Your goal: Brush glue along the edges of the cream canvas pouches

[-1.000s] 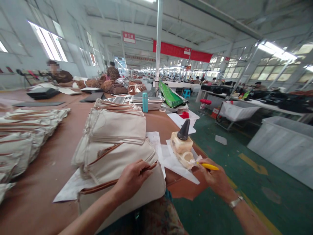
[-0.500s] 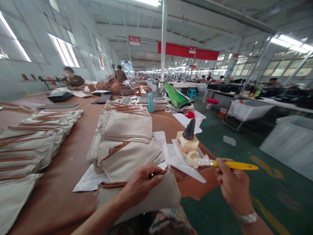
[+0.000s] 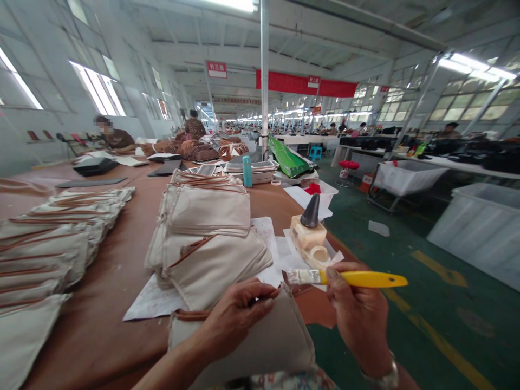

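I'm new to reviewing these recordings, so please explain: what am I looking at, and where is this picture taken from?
There is no machine here: one camera worn on a person's head looks down at their two bare hands. The left hand pinches the brown-trimmed edge of a cream canvas pouch. The right hand holds a yellow-handled flat brush. On the brown table lie more canvas pouches, white paper and a pale block topped by a dark cone. A co-worker sits further along.
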Available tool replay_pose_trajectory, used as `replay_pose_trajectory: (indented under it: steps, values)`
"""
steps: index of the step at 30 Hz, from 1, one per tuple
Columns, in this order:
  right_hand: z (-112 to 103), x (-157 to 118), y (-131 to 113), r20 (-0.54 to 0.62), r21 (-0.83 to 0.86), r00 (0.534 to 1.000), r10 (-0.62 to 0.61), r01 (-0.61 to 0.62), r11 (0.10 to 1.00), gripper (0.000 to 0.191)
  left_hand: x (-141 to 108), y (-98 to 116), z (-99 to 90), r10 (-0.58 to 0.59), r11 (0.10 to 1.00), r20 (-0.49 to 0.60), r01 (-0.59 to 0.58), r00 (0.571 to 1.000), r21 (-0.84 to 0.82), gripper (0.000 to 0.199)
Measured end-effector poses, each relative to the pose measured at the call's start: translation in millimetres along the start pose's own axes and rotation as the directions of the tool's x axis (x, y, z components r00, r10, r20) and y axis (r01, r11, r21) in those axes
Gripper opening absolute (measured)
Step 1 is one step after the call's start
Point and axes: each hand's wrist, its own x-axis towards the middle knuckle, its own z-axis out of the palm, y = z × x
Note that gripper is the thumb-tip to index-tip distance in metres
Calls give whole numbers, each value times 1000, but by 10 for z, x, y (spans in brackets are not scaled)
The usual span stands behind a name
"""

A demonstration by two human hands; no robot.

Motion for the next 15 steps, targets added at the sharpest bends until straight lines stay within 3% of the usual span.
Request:
replay_pose_trajectory:
  steps: [9, 12, 15]
  values:
    - [-16, -27, -93, 4, -142, 1000, -30, 31, 989, 29, -34, 42, 104, 16, 1000, -32, -17, 999, -11, 36]
    - [-91, -36, -92, -74, -64, 997, 27, -31, 997, 31, -66, 52, 126, 35, 999, -43, -36, 998, -13, 34]
    - [-166, -170, -126, -47, 9, 996, 78, -77, 997, 30, -76, 80, 146, 43, 999, -29, -44, 999, -21, 33]
